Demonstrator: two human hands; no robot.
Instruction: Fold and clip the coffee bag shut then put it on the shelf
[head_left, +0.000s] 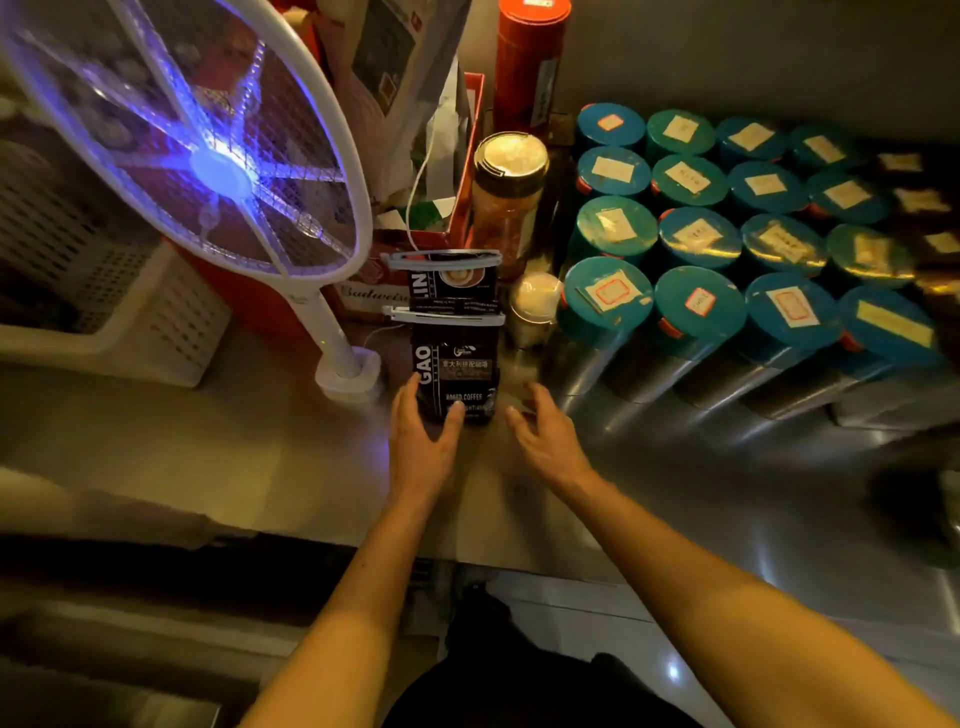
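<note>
1. The left hand rests against the lower front of the nearer coffee bag: the thumb lies on the bag's face and the fingers run up its left edge. The touch looks light, and whether it is truly gripping the bag I cannot tell.
2. The right hand is spread and holds nothing; it hangs just to the right of the bag, apart from it.
3. The nearer coffee bag stands upright on the metal shelf, dark with white lettering, its folded top closed by a pale clip running across the full width.
4. Directly behind it stands a 2nd coffee bag, also upright, with its own grey clip across the top.
5. To the left, just beside the bags, an electric swatter leans in a white base; its mesh glows blue-violet.
6. Further left sits a white slotted basket.
7. To the right, a small clear-lidded jar stands near the bags, with a taller gold-lidded jar behind it.
8. Beyond these, rows of teal-lidded canisters with paper labels fill the right side of the shelf.
9. A tall red tin stands at the back.
</note>
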